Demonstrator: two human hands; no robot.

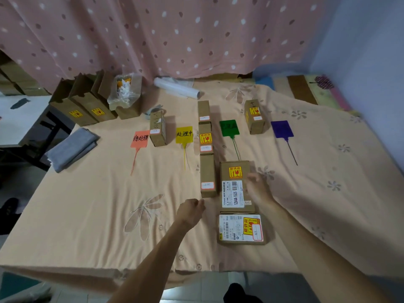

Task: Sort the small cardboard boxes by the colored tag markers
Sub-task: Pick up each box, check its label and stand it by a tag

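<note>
Nearest box lies flat, white label, print unreadable. Box above it reads "12V4A-5525"; right hand open, touching its right edge. Left hand loosely curled, empty, below narrow box. Yellow tag: "处理中"; orange tag: "待处理".

Three boxes lie in line between two tags.

Peach-sheeted bed carries boxes and tags
</note>
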